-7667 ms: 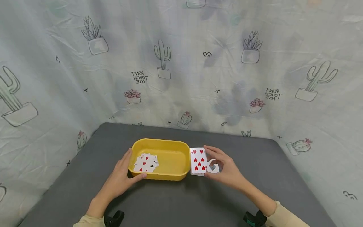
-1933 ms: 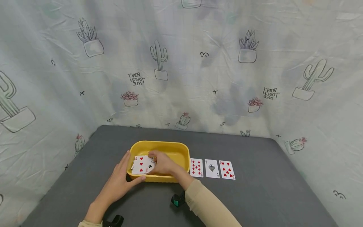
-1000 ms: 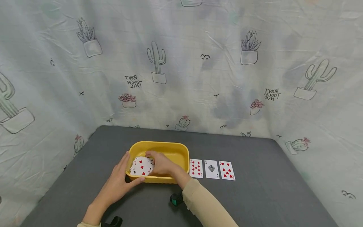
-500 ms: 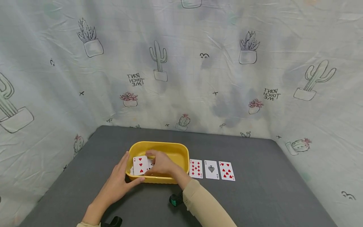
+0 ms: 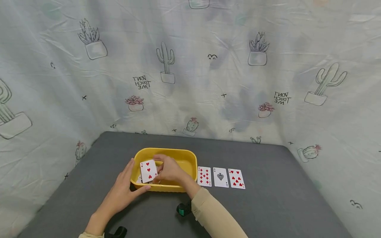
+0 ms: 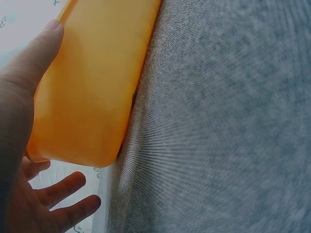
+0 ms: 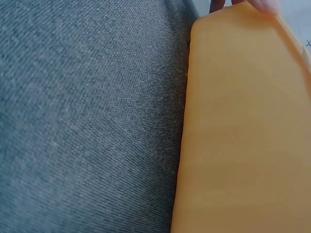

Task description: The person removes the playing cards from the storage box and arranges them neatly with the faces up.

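My right hand [image 5: 171,170] reaches into the yellow plastic tray [image 5: 187,153] and pinches a three of hearts playing card [image 5: 148,172] at its right edge with thumb and fingers. The card is tilted up over other cards [image 5: 139,178], which lie mostly hidden beneath it at the tray's left end. My left hand [image 5: 125,185] spans the tray's near-left corner, fingers straight along the left end and thumb on the near rim. In the left wrist view the left thumb [image 6: 41,51] presses the tray's wall, while other fingers spread past its end.
Right of the tray, a nine of diamonds [image 5: 204,176], an ace of spades [image 5: 220,177] and a seven of hearts [image 5: 236,178] lie face up in a row on the grey table [image 5: 268,198]. A printed curtain [image 5: 196,66] hangs behind.
Earlier, my right hand held the seven of hearts right of the tray; now three cards lie there in a row. Back in the tray, it has lifted the three of hearts. The left hand stays put.
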The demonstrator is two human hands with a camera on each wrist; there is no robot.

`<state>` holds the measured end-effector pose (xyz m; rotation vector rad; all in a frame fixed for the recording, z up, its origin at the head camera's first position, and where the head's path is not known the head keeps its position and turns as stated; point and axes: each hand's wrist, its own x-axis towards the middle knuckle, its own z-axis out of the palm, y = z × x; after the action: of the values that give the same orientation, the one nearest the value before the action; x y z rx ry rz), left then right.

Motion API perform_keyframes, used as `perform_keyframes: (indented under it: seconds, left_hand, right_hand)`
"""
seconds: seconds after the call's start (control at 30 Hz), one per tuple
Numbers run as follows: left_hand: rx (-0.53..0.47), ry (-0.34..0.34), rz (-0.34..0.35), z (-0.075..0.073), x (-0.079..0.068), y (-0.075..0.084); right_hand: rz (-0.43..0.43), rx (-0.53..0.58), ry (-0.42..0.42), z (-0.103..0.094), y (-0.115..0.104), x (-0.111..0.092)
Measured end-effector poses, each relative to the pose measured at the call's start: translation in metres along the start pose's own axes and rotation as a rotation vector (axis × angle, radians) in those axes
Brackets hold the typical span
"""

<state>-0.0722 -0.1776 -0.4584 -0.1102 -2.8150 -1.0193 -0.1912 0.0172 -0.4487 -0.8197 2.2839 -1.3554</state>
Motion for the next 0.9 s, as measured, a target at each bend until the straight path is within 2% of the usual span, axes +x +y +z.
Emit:
perform_keyframes:
  seconds: [0.4, 0.47, 0.6, 0.77, 0.9]
  left_hand:
    - [0.006, -0.005, 0.0, -0.003, 0.0, 0.002]
    - [0.014, -0.014, 0.001, -0.006, 0.008, -0.002]
    - [0.026, -0.028, 0.006, -0.01, 0.024, -0.011]
    - [0.028, -0.033, 0.004, -0.01, 0.024, -0.01]
    - [0.02, -0.029, 0.007, -0.011, 0.023, -0.011]
  right_hand:
    - [0.024, -0.019, 0.041, -0.001, -0.001, -0.002]
    - [0.021, -0.033, 0.061, -0.005, -0.002, 0.003]
    - [-0.017, -0.109, 0.08, -0.02, -0.007, 0.008]
    - [-0.093, -0.221, 0.099, -0.048, -0.012, -0.01]
    - [-0.15, -0.246, 0.167, -0.076, -0.013, -0.031]
